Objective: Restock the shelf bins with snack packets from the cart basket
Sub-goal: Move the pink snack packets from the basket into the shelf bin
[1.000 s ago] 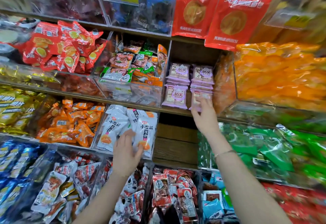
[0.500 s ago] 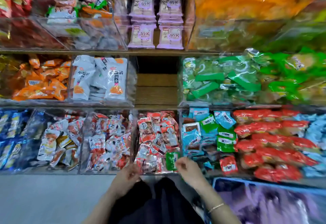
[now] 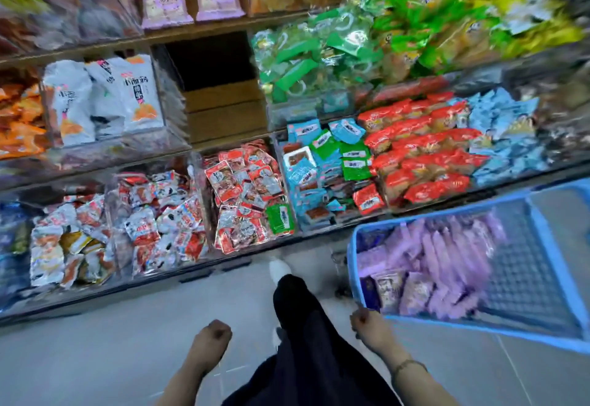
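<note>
Both hands low, either side of a dark trouser leg. Left hand: clenched, grasping nothing, over grey floor. Right hand: clenched, empty, just beside the near corner of the blue cart basket; contact not discernible. Purple snack packets are heaped in the basket's left half. Matching purple packs are stacked on the upper shelf. The shelf bins below hold red, white and green packets.

Glossy plastic snack packets, blue plastic mesh basket, clear glossy bins, wood shelf, smooth matt floor.
</note>
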Available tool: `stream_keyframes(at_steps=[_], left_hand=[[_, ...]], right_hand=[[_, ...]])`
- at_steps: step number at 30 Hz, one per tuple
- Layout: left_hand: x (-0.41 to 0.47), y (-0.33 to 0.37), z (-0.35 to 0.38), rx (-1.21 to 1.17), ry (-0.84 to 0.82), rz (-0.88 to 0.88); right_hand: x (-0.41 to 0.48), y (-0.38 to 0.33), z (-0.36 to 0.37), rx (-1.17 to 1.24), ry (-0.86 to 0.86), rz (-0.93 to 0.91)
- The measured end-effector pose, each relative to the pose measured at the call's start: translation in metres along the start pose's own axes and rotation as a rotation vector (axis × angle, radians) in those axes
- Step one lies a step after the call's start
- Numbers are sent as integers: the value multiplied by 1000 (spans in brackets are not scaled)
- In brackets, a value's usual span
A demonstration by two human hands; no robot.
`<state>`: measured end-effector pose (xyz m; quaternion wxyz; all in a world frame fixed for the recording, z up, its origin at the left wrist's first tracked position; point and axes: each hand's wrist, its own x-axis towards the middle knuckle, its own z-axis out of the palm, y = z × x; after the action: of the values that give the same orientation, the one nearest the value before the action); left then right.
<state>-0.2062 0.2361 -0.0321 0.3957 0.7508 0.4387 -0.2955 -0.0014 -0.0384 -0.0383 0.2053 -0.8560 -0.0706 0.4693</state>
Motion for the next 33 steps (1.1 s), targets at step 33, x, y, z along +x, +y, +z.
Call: stream_keyframes(at_steps=[33], left_hand=[[-1, 379, 210, -117, 6, 316]], right_hand=[[100, 159, -301, 1028, 93, 410]])
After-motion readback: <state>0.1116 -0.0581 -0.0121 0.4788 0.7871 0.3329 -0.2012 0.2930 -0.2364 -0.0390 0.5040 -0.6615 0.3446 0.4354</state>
